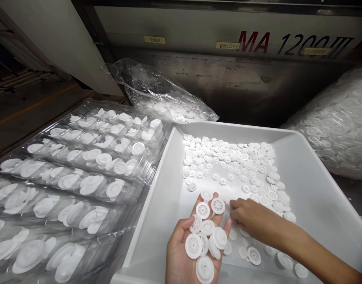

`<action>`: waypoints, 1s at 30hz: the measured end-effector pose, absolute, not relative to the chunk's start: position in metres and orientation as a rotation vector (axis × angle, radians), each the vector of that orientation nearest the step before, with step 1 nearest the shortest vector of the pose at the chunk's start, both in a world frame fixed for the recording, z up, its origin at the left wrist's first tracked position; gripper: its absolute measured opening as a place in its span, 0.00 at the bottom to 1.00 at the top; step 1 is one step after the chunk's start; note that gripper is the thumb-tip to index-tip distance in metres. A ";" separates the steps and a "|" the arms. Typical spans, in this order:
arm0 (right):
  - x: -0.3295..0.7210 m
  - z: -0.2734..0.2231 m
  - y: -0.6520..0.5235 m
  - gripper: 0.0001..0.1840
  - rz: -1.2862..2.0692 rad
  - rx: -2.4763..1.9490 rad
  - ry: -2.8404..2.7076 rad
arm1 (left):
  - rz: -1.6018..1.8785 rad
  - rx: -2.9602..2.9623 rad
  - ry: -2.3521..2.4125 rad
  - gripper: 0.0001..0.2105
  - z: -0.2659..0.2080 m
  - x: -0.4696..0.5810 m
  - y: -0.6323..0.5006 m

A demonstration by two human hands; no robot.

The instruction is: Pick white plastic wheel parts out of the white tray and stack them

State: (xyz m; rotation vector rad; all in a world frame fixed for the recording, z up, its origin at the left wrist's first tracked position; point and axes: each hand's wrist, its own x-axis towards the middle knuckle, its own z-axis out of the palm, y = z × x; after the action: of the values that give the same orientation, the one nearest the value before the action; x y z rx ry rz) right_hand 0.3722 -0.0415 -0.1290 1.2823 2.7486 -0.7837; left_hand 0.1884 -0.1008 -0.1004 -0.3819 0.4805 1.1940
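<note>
My left hand [181, 244] is palm up over the bin, with several white plastic gears [193, 246] resting across the palm and fingers. Beside it on the right, my right hand [252, 219] is low in the bin, fingers curled in and pointing left. Its fingertips are turned down, so whatever they may pinch is hidden. Loose gears [254, 256] lie on the bin floor under and below the right hand. A thick spread of more gears [228, 154] covers the far part of the grey plastic bin [311, 189].
Clear plastic trays [109, 221] filled with white gears stand stacked along the left. Behind the bin lies an open clear bag [169, 92] of gears. A bulging bag [340, 126] of white parts stands at the right. A machine panel [183, 23] rises at the back.
</note>
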 end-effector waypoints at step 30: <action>0.348 -0.058 -0.068 0.09 -1.789 1.311 2.767 | 1.226 -0.351 0.310 0.21 -0.099 0.190 -0.103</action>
State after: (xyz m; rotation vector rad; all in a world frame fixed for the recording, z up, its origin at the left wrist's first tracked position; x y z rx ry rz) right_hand 0.3481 -0.0683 -0.0583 1.3108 2.7666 -1.7886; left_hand 0.1899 -0.1025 -0.0985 -0.3506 0.3099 1.2255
